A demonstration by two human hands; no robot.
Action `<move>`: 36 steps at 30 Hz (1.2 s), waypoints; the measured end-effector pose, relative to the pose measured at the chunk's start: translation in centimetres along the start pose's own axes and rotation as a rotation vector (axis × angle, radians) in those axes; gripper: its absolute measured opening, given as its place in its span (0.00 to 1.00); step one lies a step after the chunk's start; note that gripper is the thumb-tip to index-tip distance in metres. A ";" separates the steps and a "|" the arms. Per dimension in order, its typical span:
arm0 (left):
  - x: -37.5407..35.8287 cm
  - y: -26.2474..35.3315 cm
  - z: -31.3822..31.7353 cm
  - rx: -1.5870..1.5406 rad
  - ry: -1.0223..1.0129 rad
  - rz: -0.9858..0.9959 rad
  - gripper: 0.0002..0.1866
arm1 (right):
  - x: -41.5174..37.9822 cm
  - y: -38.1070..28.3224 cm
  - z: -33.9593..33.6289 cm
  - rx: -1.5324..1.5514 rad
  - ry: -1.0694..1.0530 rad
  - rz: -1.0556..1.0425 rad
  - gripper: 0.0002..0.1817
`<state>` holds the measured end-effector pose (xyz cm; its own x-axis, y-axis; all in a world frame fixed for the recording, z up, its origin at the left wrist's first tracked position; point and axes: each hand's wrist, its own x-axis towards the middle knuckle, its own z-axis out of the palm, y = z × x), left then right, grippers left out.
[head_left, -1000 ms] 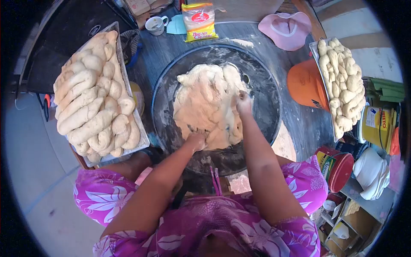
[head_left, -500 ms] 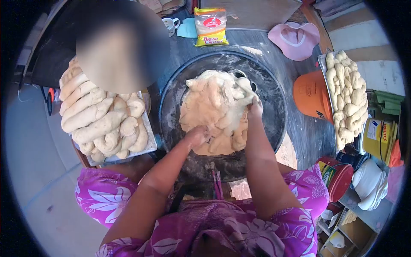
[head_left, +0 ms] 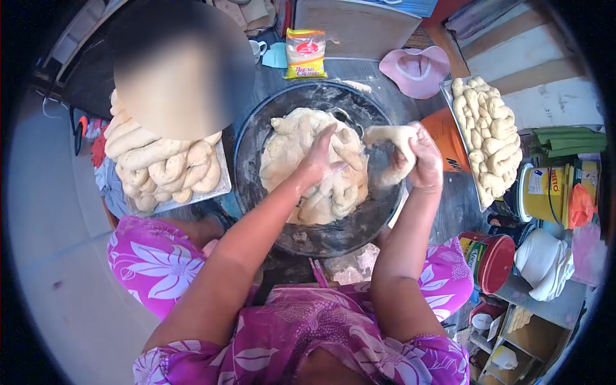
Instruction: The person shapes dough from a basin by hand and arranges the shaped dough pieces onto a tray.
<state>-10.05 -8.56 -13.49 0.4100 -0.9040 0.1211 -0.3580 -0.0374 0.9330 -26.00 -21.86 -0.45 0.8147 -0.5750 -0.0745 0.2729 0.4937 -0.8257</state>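
Observation:
A wide dark round basin (head_left: 307, 245) sits in front of me, holding a heap of crumb-dusted dough pieces (head_left: 281, 155). Over the heap's middle lies my left hand (head_left: 317, 159), its fingers stretched out and thumb apart, with nothing gripped. My right hand (head_left: 425, 157) is raised at the basin's right side, fingers wrapped round a dough twist (head_left: 393, 135). The dough twist bends and hangs down from that hand above the rim. A slim metal loop handle shows at the heap's upper right.
Trays of twisted dough (head_left: 154, 160) and more dough twists (head_left: 491, 138) stand left and right. Behind the basin are a bread crumbs packet (head_left: 306, 54) and a pink hat (head_left: 416, 72). An orange bucket (head_left: 441, 131) supports the right tray; a red-lidded bucket (head_left: 497, 263) stands lower right.
My right hand has lifted the dough twist out of the heap, up and to the right. My left hand has moved up across the heap and opened. The view has shifted slightly.

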 end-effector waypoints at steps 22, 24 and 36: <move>-12.0 -16.5 -5.6 -0.662 0.446 -1.296 0.29 | -3.3 32.2 -3.0 -1.609 0.096 0.398 0.34; -13.0 -17.4 -5.1 -0.554 0.370 -1.333 0.24 | -6.5 35.6 -2.8 -1.767 0.002 0.308 0.33; -12.0 -16.2 -2.6 -0.064 -0.640 -0.325 0.25 | -2.9 32.0 -2.4 -0.548 -0.294 0.636 0.18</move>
<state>-7.03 4.01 -29.14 -0.0918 -0.9244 -0.3703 -0.2438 -0.3396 0.9084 -20.88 -5.96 -28.01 0.8477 -0.0706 -0.5258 -0.4977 0.2374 -0.8342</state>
